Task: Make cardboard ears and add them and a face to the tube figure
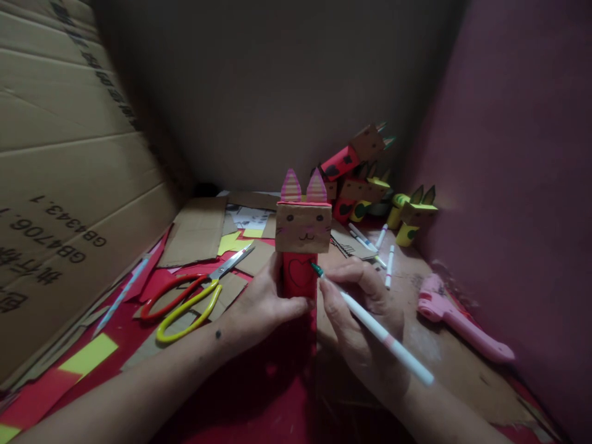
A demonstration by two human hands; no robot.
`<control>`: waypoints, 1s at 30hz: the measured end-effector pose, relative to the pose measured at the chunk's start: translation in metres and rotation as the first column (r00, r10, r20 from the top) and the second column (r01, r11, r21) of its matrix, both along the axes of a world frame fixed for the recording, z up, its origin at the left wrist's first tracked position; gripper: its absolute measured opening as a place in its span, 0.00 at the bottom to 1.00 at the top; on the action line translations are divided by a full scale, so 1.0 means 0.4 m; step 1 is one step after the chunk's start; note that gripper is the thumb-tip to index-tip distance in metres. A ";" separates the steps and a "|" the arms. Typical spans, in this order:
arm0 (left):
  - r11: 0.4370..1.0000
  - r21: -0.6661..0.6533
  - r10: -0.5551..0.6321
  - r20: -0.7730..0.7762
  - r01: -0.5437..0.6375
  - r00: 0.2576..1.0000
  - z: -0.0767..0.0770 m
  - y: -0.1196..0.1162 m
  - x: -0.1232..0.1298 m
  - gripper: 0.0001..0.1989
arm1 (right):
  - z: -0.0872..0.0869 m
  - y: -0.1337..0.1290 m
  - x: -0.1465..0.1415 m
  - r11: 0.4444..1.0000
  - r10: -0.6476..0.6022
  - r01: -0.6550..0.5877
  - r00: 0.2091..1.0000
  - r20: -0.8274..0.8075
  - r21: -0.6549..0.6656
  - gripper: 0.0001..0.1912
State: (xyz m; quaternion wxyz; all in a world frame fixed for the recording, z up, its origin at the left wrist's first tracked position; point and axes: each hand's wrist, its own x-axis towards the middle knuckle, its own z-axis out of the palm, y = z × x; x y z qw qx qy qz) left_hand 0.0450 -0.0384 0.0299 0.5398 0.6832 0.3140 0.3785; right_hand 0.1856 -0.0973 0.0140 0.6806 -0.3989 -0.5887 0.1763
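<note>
A cardboard cat figure [303,227] stands upright in front of me, with a box head, drawn face, pink-striped ears and a red paper body. My left hand [266,295] is wrapped round the lower part of that red body. On the body a heart outline [300,272] is drawn in dark ink. My right hand [363,302] grips a white marker [386,336] with a green tip. The tip is at the right edge of the heart, seemingly touching the paper. Scissors [194,296] with red and yellow handles lie left of my left hand.
Several similar cardboard figures [367,143] are piled at the back right. Loose markers [390,266] lie in front of them. A pink glue gun [462,320] rests at right. Cardboard pieces [192,231] and yellow paper [90,356] cover the left side, beside a tall cardboard panel [60,154].
</note>
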 end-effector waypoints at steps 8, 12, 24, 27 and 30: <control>0.999 -0.001 -0.043 0.006 0.043 0.999 0.000 0.002 -0.003 0.22 | 0.005 0.004 -0.003 0.996 -0.082 0.083 0.996 -0.027 0.020 0.07; 1.000 0.000 -0.018 0.002 0.018 1.000 0.005 0.000 -0.001 0.21 | 0.006 0.004 -0.004 0.996 -0.083 0.083 0.996 -0.036 0.007 0.07; 1.000 -0.004 0.016 -0.013 -0.016 1.000 0.011 -0.005 0.003 0.22 | -0.005 -0.001 -0.001 1.000 -0.011 0.011 1.000 0.012 0.009 0.07; 1.000 -0.010 0.024 -0.037 -0.025 0.999 0.017 -0.007 0.003 0.22 | -0.003 -0.001 -0.002 0.999 -0.034 0.034 0.999 -0.008 0.016 0.07; 1.000 -0.007 0.004 -0.014 -0.004 1.000 0.016 -0.007 0.002 0.21 | 0.000 -0.001 -0.003 0.998 -0.055 0.055 0.998 -0.021 0.020 0.07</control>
